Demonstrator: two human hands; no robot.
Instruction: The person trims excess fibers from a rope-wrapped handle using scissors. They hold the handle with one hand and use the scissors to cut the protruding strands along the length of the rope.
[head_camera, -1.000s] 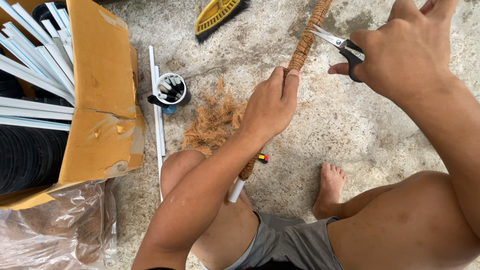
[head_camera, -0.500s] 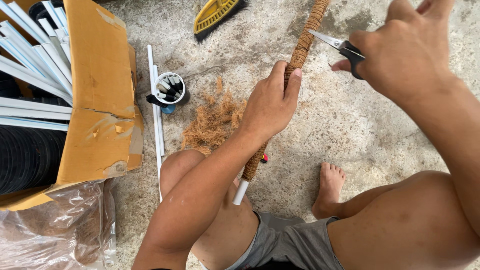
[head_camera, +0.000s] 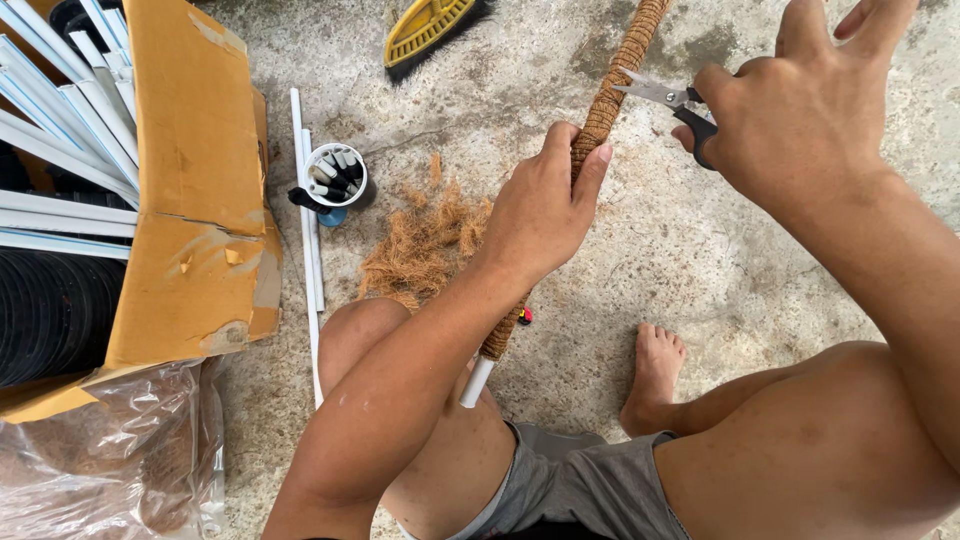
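left hand (head_camera: 540, 215) clamps the coir-wrapped pole (head_camera: 607, 100) steady while right hand (head_camera: 790, 110) grips scissors (head_camera: 668, 100), blades at the fibre, loose coir (head_camera: 425, 245) below.

The left hand (head_camera: 540, 215) is wrapped around a coir-wrapped pole (head_camera: 610, 95) that slants across the concrete floor (head_camera: 680, 250), its white bare end (head_camera: 476, 382) showing near the knee. The right hand (head_camera: 800, 100) holds black-handled scissors (head_camera: 665, 100), the blade tips just at the pole's fibre. A heap of loose coir (head_camera: 425, 245) lies beside the pole. Further left stand a small cup of caps (head_camera: 337, 173), white pipes (head_camera: 308, 200) and a cardboard box (head_camera: 195, 180).
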